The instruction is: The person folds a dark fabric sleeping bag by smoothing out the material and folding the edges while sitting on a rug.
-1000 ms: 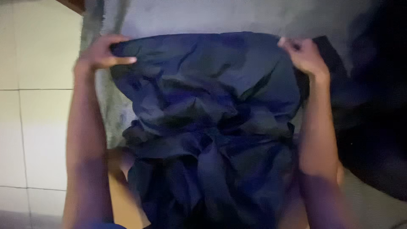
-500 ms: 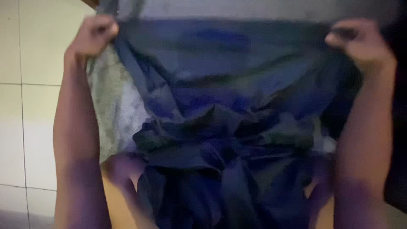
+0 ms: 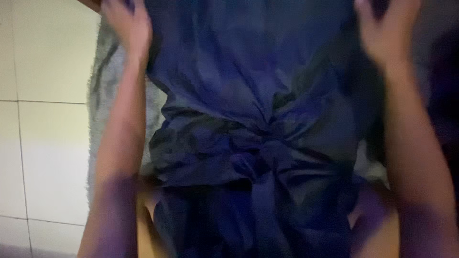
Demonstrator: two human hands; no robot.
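Over a pale tiled floor (image 3: 48, 143) at far left and a grey mat (image 3: 103, 110) beside it, a person stretches a dark blue garment (image 3: 248, 119) between two bare hands. At the upper left, the left hand (image 3: 126, 24) closes its fingers on the cloth's far edge; the garment hangs from there across the middle of the scene, gathering into a bunched knot of folds near the centre and trailing toward the person's lap. At the upper right, the right hand (image 3: 387, 33) grips the opposite far corner, though blur hides the exact pinch. The fabric looks thin, soft and light, creasing freely and perhaps a little slick; the far hem corners seem the surest places to hold it.
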